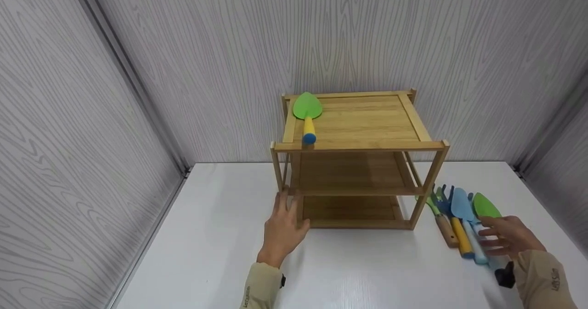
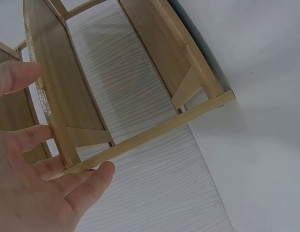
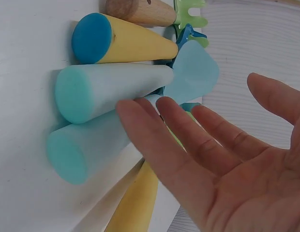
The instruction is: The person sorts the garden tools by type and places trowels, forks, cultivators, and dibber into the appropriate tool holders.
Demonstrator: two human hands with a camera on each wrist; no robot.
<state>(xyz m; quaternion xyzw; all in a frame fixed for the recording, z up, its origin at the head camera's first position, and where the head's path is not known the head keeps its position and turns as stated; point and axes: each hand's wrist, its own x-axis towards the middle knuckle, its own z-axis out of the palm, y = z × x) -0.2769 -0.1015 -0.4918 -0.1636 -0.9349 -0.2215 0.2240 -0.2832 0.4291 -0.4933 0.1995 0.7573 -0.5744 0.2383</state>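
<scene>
My left hand [image 1: 282, 233] is at the left front leg of a three-tier wooden shelf rack [image 1: 367, 146]. Its fingers are spread; in the left wrist view the fingertips [image 2: 99, 179] lie against the rack's corner and rail. A green garden trowel [image 1: 308, 106] with a yellow, blue-ended handle lies on the top tier. My right hand [image 1: 510, 235] hovers at a row of garden tools, fingers loosely extended and gripping nothing. Nearest it are a light blue trowel [image 1: 462, 203], a second pale-handled tool [image 3: 92, 147] and another green trowel [image 1: 485, 205], partly hidden by the hand.
Left of those in the row lie a yellow-handled blue hand fork [image 1: 461, 238] and a wooden-handled green tool [image 1: 446, 231]. The white tabletop [image 1: 220, 235] meets grey wood-grain panels [image 1: 206, 70] at the back and sides.
</scene>
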